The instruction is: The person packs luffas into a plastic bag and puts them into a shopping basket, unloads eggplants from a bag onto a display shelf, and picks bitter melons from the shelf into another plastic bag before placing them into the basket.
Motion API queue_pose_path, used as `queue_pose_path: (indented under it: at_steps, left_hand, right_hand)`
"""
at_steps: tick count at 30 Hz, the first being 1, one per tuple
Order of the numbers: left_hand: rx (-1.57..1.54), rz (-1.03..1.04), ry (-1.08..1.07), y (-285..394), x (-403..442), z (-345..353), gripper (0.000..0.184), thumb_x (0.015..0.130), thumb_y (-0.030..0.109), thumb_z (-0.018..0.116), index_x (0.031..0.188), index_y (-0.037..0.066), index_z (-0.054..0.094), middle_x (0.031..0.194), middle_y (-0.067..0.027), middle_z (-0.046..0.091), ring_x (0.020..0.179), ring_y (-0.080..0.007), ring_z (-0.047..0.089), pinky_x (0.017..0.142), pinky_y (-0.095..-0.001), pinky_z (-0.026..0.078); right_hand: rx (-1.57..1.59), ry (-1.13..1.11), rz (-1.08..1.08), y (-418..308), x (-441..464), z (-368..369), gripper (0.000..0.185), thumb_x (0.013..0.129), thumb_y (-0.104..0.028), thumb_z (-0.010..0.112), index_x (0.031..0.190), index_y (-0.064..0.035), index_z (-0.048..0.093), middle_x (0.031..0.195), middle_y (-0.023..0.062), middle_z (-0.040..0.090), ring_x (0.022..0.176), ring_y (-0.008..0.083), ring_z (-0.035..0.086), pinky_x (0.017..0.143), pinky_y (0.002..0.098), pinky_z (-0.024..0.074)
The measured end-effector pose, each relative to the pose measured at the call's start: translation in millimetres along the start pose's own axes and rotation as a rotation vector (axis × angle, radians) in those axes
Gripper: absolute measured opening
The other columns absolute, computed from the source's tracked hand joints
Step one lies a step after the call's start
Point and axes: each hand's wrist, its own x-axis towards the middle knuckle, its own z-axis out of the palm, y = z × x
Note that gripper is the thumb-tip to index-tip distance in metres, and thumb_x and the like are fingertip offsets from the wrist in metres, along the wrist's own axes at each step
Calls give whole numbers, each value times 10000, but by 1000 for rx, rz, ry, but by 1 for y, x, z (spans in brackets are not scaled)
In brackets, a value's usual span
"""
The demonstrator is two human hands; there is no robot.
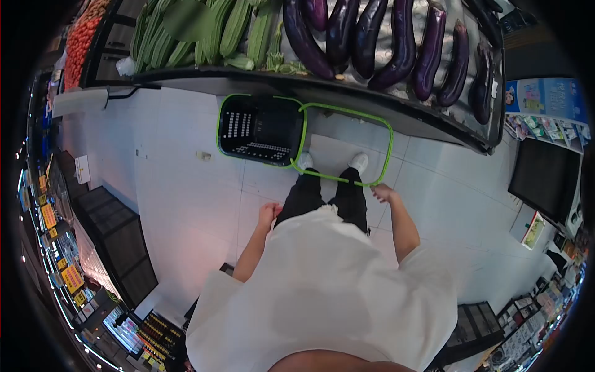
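Observation:
My left hand point(268, 214) hangs beside my left thigh, its fingers loosely curled, with nothing seen in it. On the other side, my right hand point(383, 193) is beside the lower right corner of a green handle point(391, 137). Its fingers are loosely bent and partly apart; no grip on the handle is visible, though contact is unclear. The handle extends right from a black basket point(263, 129) with a green rim. Nothing shows inside the basket, which stands on the floor below the vegetable display. Part of the handle crosses in front of my legs.
Purple eggplants point(401, 46) and long green gourds point(235, 26) lie on the display, whose dark edge point(248, 77) runs before me. My white shoes point(359, 162) are on the pale tiled floor point(186, 186). Dark crates point(114, 232) stand left; a black bin point(545, 180) stands right.

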Motion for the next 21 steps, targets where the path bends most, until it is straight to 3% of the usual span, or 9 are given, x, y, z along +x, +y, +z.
queue_pose_path:
  at_steps: [2, 3, 5, 8, 12, 14, 17, 19, 21]
  left_hand:
    - [231, -47, -57, 12, -2, -19, 280, 984, 178, 407, 1086, 10, 606, 883, -131, 677, 798, -191, 657, 720, -298, 530]
    - [299, -37, -96, 16, -5, -26, 293, 997, 211, 398, 1098, 33, 607, 890, -117, 678, 797, -177, 650, 706, -285, 517]
    - [364, -64, -114, 13, -8, -37, 315, 985, 302, 437, 1129, 77, 604, 937, -96, 672, 870, -179, 638, 774, -323, 512]
    - [424, -64, -58, 4, -28, -41, 255, 963, 180, 461, 1087, 27, 622, 897, -79, 675, 846, -141, 627, 773, -278, 493]
    - [478, -132, 12, 4, -41, -23, 252, 905, 148, 526, 1087, 6, 628, 911, -82, 675, 891, -139, 626, 837, -274, 488]
    - [524, -50, -12, 4, -45, -7, 262, 890, 154, 554, 1096, 7, 625, 930, -93, 672, 904, -157, 628, 849, -282, 487]
    - [651, 140, -100, 17, -52, 44, 367, 842, 190, 629, 1160, 13, 583, 983, -122, 660, 930, -212, 631, 873, -318, 487]
    - [723, 246, -149, 33, -52, 80, 473, 809, 220, 677, 1215, 17, 545, 1018, -140, 651, 942, -249, 631, 887, -347, 487]
    - [1079, 982, -71, 44, -55, 106, 733, 722, 299, 757, 1323, 37, 429, 1079, -181, 626, 980, -321, 619, 901, -407, 483]
  right_hand:
    - [38, 140, -26, 13, 29, 7, 559, 836, -419, 603, 1168, 29, 561, 1149, 170, 601, 1022, 309, 586, 737, 437, 543]
    - [-1, 245, 1, 55, 113, 10, 668, 784, -424, 655, 1228, 57, 522, 1217, 231, 557, 1122, 356, 543, 853, 446, 517]
    - [-1, 667, 72, 39, 110, -3, 899, 708, -440, 727, 1348, 69, 354, 1255, 284, 515, 1216, 397, 470, 1016, 428, 409]
    - [281, 917, 43, 50, 196, -9, 988, 687, -436, 757, 1399, 25, 250, 1255, 284, 514, 1231, 415, 460, 1019, 432, 398]
    - [374, 864, -61, 41, 221, -21, 819, 738, -433, 712, 1336, 1, 358, 1182, 273, 572, 1123, 399, 556, 933, 446, 460]
    - [136, 814, 25, 57, 231, -14, 597, 797, -407, 647, 1202, -4, 473, 1021, 235, 658, 927, 371, 652, 819, 450, 511]
    - [-2, 585, -126, 62, 221, 18, 369, 844, -280, 598, 995, 53, 548, 775, 177, 691, 689, 321, 686, 663, 446, 551]
    - [335, 227, -270, 17, 132, 46, 259, 811, -166, 685, 870, 76, 615, 748, 171, 678, 652, 253, 692, 541, 346, 593]
    - [506, -186, -278, -44, 39, 84, 310, 827, -215, 697, 919, 73, 628, 854, 176, 682, 711, 251, 696, 622, 344, 608]
